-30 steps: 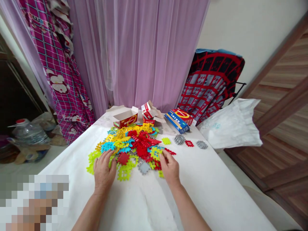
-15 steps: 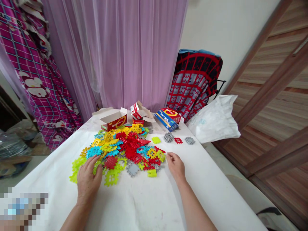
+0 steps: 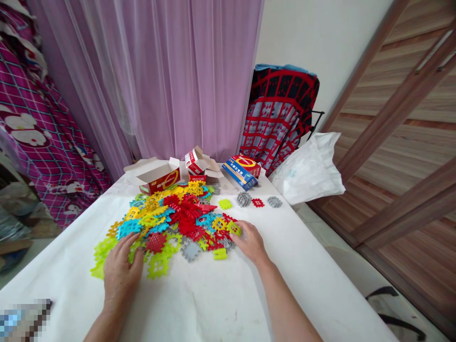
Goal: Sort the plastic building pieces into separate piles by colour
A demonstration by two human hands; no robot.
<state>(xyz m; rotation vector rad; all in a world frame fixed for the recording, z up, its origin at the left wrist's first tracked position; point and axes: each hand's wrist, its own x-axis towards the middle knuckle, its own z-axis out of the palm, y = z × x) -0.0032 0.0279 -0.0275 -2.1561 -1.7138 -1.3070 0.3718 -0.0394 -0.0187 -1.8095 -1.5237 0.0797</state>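
Plastic interlocking building pieces (image 3: 187, 218) in red, yellow, blue, green and grey lie in a heap on the white table. At the heap's right edge, my right hand (image 3: 250, 240) has thumb and fingers closed on a yellow-green building piece (image 3: 233, 228). My left hand (image 3: 122, 263) rests at the near left of the heap, fingers apart, over light green pieces (image 3: 101, 256) and close to a blue piece (image 3: 128, 228). Nearby are a dark red piece (image 3: 156, 242), a grey square piece (image 3: 191, 250) and a small lime piece (image 3: 220, 254).
Opened cardboard boxes (image 3: 160, 183) and a blue-red box (image 3: 240, 173) stand behind the heap. Right of it lie a grey round assembly (image 3: 244, 199), a red piece (image 3: 258, 203) and a grey piece (image 3: 274, 202). A white bag (image 3: 308, 173) hangs at the table's right edge.
My right hand has moved in to the heap's right edge and closed on the yellow-green piece. My left hand stays about where it was. The view has swung slightly right.
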